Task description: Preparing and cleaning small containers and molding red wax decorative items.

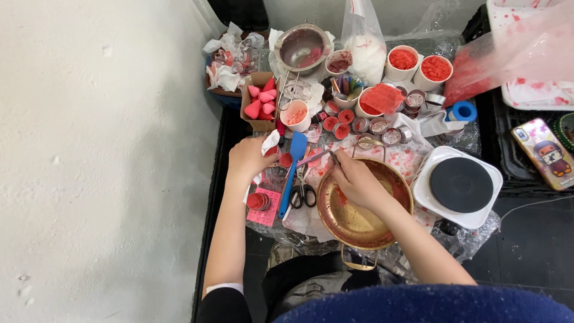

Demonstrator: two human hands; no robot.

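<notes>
At the centre of the cluttered worktop (pixel 382 254), wrapped in clear plastic sheeting, sits a wide brass pan (pixel 359 218) with reddish smears inside, its handle pointing toward the near edge. Just right of it stands a white hot plate (pixel 460 186) with a round black top. On the far side, a metal strainer bowl (pixel 302 48) rests near a clear bag of white material (pixel 363 51), and two white cups of red flakes (pixel 418 63) stand to the right of that bag. A cardboard box of pink cone shapes (pixel 259 100) lies at the far left, with a white cup (pixel 295 115) beside it and a cluster of small round tins (pixel 365 127), some filled red, spread toward the middle. A phone in a patterned case (pixel 545 152) lies far right on a black surface.

The right hand (pixel 357 179) hovers over the pan's far rim, fingers pinched closed around a thin dark stick (pixel 332 157) whose tip points up and left. The left hand (pixel 250 158) is left of the pan, fingers curled around a crumpled white tissue (pixel 269 143) and a small red object that is too hidden to tell apart. Between the hands lie a blue spatula (pixel 293 167), and just right of it black-handled scissors (pixel 304 190). Near the left wrist, a stack of small red tins (pixel 258 201) rests on a pink paper (pixel 266 213).
</notes>
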